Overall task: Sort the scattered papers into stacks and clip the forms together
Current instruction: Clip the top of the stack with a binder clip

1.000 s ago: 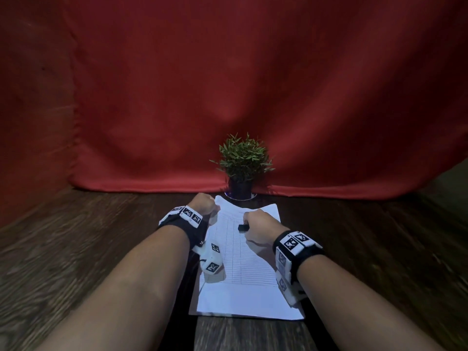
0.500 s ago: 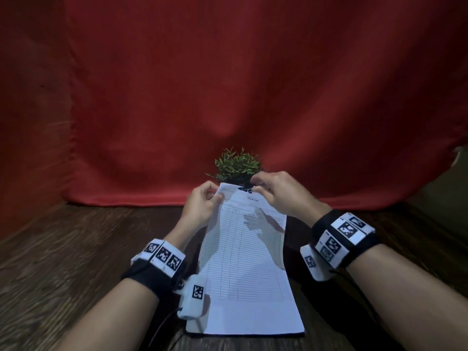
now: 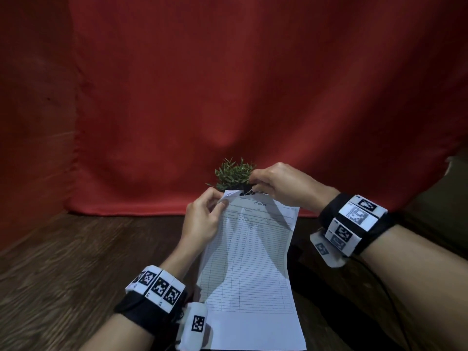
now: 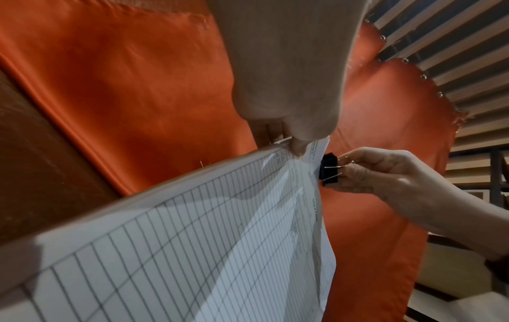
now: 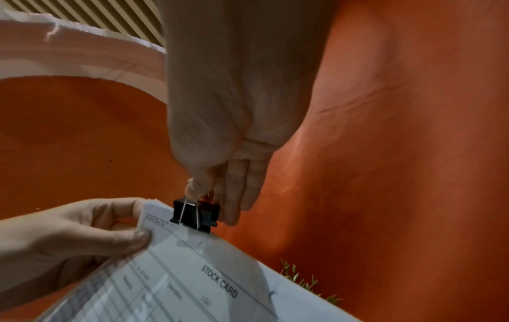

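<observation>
A stack of white ruled forms (image 3: 248,262) headed STOCK CARD is raised at its far end, and its near end is low by the table's front. My left hand (image 3: 221,201) pinches the stack's top left corner between thumb and fingers, which the right wrist view shows as well (image 5: 132,228). A black binder clip (image 3: 245,191) sits on the top edge of the forms (image 5: 206,283). My right hand (image 3: 253,184) pinches the silver wire handles of the clip (image 5: 197,214). In the left wrist view the clip (image 4: 329,168) grips the papers' edge (image 4: 192,239).
A small potted plant (image 3: 234,173) stands just behind the hands. A red cloth backdrop (image 3: 228,97) hangs along the back of the dark wooden table (image 3: 63,262). Both wrists wear black bands with marker tags.
A second ago the stack lay flat under both hands. Its far end is now lifted, and my right hand has carried the clip up onto the top edge.
</observation>
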Available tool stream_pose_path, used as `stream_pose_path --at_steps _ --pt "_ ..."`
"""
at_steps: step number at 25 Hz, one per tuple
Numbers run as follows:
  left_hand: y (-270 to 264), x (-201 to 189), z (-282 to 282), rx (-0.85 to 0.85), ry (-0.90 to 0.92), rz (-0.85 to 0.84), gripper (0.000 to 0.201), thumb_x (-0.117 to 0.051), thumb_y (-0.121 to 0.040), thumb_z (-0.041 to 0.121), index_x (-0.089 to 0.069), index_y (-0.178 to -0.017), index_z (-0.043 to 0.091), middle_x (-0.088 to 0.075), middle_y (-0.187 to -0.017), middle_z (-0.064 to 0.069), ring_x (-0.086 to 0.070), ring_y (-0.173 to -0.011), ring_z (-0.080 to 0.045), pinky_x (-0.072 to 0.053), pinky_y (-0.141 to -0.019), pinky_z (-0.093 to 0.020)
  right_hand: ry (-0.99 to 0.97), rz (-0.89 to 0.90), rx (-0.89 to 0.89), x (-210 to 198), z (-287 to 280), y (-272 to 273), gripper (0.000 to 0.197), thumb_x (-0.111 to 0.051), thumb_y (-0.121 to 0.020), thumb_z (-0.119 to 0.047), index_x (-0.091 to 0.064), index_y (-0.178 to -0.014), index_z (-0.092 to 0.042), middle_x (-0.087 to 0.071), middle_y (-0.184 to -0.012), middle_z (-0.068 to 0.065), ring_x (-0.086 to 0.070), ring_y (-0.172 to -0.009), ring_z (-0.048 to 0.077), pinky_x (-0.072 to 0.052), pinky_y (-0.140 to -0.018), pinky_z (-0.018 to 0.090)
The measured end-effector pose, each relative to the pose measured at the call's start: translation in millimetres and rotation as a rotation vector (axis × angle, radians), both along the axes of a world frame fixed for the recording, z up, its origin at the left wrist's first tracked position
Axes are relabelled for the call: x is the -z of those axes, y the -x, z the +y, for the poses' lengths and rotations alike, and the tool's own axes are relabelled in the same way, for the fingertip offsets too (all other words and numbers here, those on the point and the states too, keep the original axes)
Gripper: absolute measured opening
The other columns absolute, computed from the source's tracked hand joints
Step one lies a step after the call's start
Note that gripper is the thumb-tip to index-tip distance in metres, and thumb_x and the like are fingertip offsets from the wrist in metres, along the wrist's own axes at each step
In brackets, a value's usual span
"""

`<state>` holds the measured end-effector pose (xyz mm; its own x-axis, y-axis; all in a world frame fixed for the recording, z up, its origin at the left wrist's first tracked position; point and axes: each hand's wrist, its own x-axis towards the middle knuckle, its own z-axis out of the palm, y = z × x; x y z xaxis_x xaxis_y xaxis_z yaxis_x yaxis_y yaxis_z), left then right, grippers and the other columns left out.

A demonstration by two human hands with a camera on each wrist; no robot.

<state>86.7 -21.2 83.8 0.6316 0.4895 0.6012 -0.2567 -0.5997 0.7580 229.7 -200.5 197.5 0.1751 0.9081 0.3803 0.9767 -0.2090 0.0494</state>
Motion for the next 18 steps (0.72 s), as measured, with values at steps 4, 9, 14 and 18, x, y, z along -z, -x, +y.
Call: stream_pose_path --at_steps 4,9,14,18 --pt "-2 -1 -3 0.022 0.018 0.012 0.013 -0.072 -0.104 0.021 -0.069 -0.092 0.025 -0.081 -0.088 0.003 -0.078 -0.086 -0.026 -0.062 -0.077 -0.056 -0.01 0.058 -0.033 2 6 6 0.017 -0.062 -0.104 -0.026 -0.07 -0.112 -0.013 -0.076 -0.092 -0.001 -0.07 -0.082 0.015 -0.056 -0.072 0.032" --pt "-5 -3 -7 0.012 0.059 0.018 0.014 -0.072 -0.104 0.018 -0.069 -0.092 0.026 -0.08 -0.085 -0.002 -0.076 -0.086 -0.034 -0.061 -0.076 -0.058 -0.051 0.122 -0.055 4 12 10 0.012 -0.067 -0.102 -0.024 -0.071 -0.109 -0.015 -0.075 -0.086 -0.003 -0.069 -0.074 0.011 -0.055 -0.068 0.031" --pt "-6 -7 -10 0.02 0.083 0.028 0.014 -0.073 -0.103 0.015 -0.071 -0.094 0.025 -0.081 -0.087 0.003 -0.077 -0.088 -0.026 -0.06 -0.078 -0.054 -0.067 0.161 -0.015 6 12 11 0.015 -0.068 -0.101 -0.029 -0.072 -0.112 -0.019 -0.077 -0.092 -0.002 -0.072 -0.083 0.014 -0.058 -0.075 0.035" --pt "-7 -6 -10 0.012 0.078 0.045 0.015 -0.074 -0.103 0.015 -0.07 -0.093 0.026 -0.082 -0.087 0.004 -0.078 -0.086 -0.023 -0.061 -0.075 -0.047 -0.046 0.174 0.011 5 12 12 0.015 -0.066 -0.102 -0.031 -0.071 -0.111 -0.021 -0.076 -0.091 -0.001 -0.07 -0.082 0.017 -0.056 -0.072 0.035"
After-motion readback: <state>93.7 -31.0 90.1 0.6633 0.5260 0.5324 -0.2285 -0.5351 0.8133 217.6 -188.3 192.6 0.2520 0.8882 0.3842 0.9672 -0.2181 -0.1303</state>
